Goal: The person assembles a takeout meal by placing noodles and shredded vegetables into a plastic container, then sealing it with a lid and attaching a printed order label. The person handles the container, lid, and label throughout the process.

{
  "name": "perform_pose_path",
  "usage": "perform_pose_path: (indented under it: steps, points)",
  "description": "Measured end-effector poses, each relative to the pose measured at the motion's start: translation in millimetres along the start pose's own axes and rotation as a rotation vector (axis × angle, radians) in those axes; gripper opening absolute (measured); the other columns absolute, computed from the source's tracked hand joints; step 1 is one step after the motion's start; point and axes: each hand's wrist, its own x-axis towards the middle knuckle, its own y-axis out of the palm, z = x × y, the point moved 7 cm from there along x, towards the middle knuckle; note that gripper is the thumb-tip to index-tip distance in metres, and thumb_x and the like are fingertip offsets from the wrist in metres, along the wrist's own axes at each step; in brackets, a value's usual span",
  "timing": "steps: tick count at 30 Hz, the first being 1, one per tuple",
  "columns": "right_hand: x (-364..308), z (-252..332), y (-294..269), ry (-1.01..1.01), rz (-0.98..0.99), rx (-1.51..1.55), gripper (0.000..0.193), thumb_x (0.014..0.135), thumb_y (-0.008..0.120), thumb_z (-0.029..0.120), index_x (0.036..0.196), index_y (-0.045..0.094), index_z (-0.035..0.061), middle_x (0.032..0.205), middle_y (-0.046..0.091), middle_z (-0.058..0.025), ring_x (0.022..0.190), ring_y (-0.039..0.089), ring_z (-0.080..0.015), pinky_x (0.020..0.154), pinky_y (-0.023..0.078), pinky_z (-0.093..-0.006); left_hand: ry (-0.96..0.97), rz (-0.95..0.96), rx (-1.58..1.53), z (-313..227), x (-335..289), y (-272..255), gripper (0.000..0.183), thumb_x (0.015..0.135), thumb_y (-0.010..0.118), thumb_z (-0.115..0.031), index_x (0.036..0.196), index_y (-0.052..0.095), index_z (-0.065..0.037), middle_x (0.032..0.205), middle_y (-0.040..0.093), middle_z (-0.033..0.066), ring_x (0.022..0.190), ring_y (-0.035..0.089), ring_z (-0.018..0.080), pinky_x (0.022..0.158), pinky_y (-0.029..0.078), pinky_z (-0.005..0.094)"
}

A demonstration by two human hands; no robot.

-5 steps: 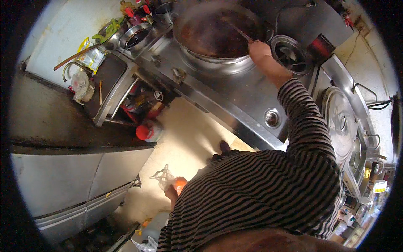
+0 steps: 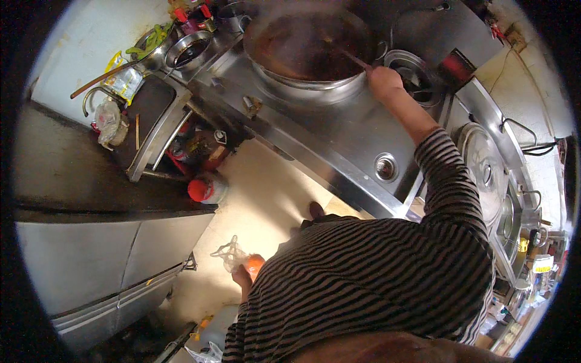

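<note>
My right hand [image 2: 386,83] is closed round the end of a long thin handle [image 2: 354,59]. The handle slants into a big wide wok [image 2: 305,83] on the steel stove, and its far end is sunk in steaming dark brown liquid [image 2: 296,45], so the tool's kind is hidden. Low at my left side, my left hand [image 2: 241,278] is closed on a clear plastic bag [image 2: 230,254]. Something orange [image 2: 255,265] shows in or against the bag, partly covered by my striped top; I cannot make out what it is.
A steel bowl [image 2: 189,51] and a pan with green peppers [image 2: 154,39] stand left of the wok. Right of it lies a burner [image 2: 413,75], then a large round lid [image 2: 486,172]. A red-capped jug [image 2: 203,190] sits on the floor near a steel cabinet [image 2: 78,260].
My right hand has drawn the handle a little to the right and towards me. The whole view has shifted slightly. My left hand keeps hold of the bag.
</note>
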Motion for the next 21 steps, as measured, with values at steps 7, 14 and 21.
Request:
perform_pose_path:
  steps: [7,14,21]
  points:
    - [-77,-12,-36,-0.066,0.077,0.035,0.029,0.086,0.050,0.014,0.110,0.064,0.0095,0.100,0.067,-0.0173,0.095,0.065,-0.0331,0.080,0.053,-0.0448,0.041,0.062,-0.373,-2,12,0,0.028,0.079,0.057,-0.008,0.101,0.059,0.010,0.092,0.063,0.0113,0.079,0.056,0.0202,0.069,0.047,0.0319]
    - [-121,-29,-45,-0.191,0.026,0.187,0.048,0.078,0.056,0.006,0.124,0.059,0.0185,0.101,0.065,-0.0184,0.094,0.062,-0.0364,0.081,0.051,-0.0460,0.065,0.085,-0.235,-6,22,3,0.024,0.081,0.058,-0.008,0.097,0.060,0.009,0.090,0.063,0.0093,0.075,0.056,0.0190,0.067,0.047,0.0315]
    - [-95,5,-24,-0.210,0.066,0.118,0.050,0.078,0.054,0.008,0.128,0.055,0.0179,0.094,0.065,-0.0192,0.090,0.063,-0.0359,0.078,0.051,-0.0445,0.246,0.105,0.025,12,25,-4,0.016,0.085,0.056,-0.012,0.082,0.062,0.002,0.078,0.064,0.0120,0.065,0.055,0.0211,0.060,0.045,0.0329]
